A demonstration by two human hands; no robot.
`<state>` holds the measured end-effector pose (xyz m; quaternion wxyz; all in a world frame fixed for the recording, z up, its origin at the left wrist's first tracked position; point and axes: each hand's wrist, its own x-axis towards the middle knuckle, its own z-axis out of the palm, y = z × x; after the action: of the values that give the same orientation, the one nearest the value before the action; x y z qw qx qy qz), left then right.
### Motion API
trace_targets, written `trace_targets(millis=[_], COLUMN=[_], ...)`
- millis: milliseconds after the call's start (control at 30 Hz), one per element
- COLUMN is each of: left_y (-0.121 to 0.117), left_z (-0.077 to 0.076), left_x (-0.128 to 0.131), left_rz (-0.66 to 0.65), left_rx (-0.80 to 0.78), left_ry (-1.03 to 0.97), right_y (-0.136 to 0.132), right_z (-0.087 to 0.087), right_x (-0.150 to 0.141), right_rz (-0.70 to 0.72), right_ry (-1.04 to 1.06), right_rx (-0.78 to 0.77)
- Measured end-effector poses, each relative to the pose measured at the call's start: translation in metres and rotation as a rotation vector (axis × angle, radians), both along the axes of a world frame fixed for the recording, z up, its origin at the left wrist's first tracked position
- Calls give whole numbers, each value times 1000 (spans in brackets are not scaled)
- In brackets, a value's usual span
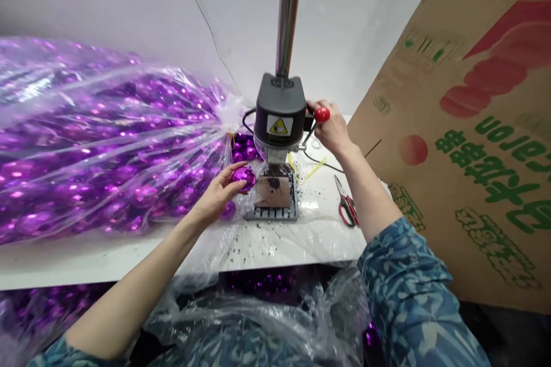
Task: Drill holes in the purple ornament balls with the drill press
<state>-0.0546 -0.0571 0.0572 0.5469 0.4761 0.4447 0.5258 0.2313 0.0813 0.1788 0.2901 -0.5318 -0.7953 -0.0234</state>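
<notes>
My left hand (pixel 219 195) pinches a shiny purple faceted ball (pixel 244 178) between thumb and fingers, just left of a small black bench drill (pixel 280 106). My right hand (pixel 330 129) is closed at the drill's right side, around its feed lever; a red knob (pixel 322 114) shows in front of it. What its fingertips press on is partly hidden behind the machine. Below the drill head, a brown block (pixel 272 191) with a small hole lies on the grey slotted base (pixel 275 214), strewn with dark shavings.
A big clear bag (pixel 107 143) of purple balls fills the left of the white table (pixel 38 264). Red-handled scissors (pixel 345 206) lie to the right, beside a tall cardboard box (pixel 434 172). More purple balls (pixel 262 284) lie in clear plastic below the table edge.
</notes>
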Motion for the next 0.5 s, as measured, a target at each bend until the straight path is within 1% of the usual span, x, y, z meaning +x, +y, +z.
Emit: trace_targets(millis=[100,200,300,367,433,467,500], left_y=[-21,-34,-40,-41,-42,-43,-44], left_z=[-4,-11,-14,-13,-11,-11,-12], left_x=[1,3,5,7,7,7,6], left_rz=[-29,-40,-62,-87,-115,-124,-125], left_rx=[-165,-258,-291,-307,-325,-333,-337], left_ry=[-238,-401,-487,-502,-505,-503,-497], right_y=[5,11,12,5,-11,-22,-36], right_z=[-3,-1,6,9,6,0,-9], right_x=[3,3,0,2,11,19,29], right_rz=[17,72,95,79,-9,-93,-213], right_ry=[-50,-127,-128,-112,-86,-68,-49], right_rx=[-33,-21,-34,-53,-70,-78,-110])
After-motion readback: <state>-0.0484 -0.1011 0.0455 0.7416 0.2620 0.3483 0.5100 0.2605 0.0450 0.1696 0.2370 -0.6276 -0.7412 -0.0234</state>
